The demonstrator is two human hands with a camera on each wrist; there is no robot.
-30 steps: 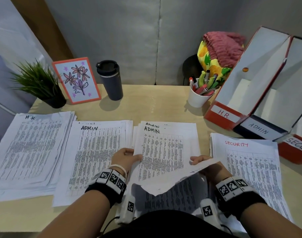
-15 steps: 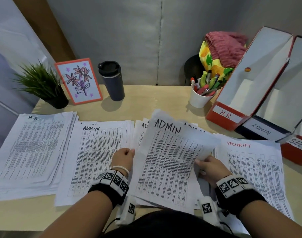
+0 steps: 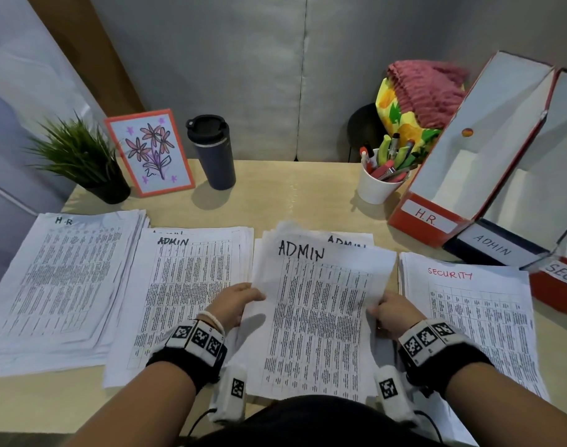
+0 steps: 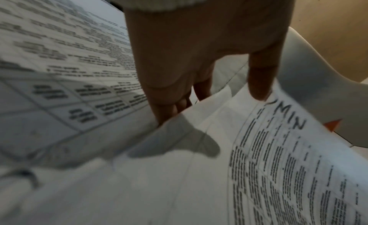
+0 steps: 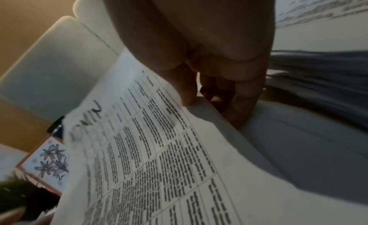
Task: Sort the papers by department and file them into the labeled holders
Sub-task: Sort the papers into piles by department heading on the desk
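Note:
A printed sheet headed ADMIN [image 3: 317,311] is raised a little over the middle pile. My left hand [image 3: 237,304] pinches its left edge, thumb on top [image 4: 259,86], fingers underneath. My right hand [image 3: 393,312] pinches its right edge [image 5: 191,93]. Beneath it lies another ADMIN pile [image 3: 349,241]. To the left lie a second ADMIN pile [image 3: 185,291] and an H.R pile [image 3: 62,279]. A SECURITY pile [image 3: 469,317] lies to the right. Three holders stand at the right: H.R. [image 3: 430,217], ADMIN [image 3: 491,246] and SECURITY [image 3: 562,279].
Along the back of the desk [image 3: 291,195] stand a potted plant [image 3: 82,159], a framed flower drawing [image 3: 150,153], a dark travel mug [image 3: 212,153] and a white cup of pens [image 3: 378,182]. A bag [image 3: 414,104] sits behind the cup.
The sheet was folded over in my right hand a second ago. It has been turned face up, ADMIN heading showing, then swung square to me, with both hands at its edges.

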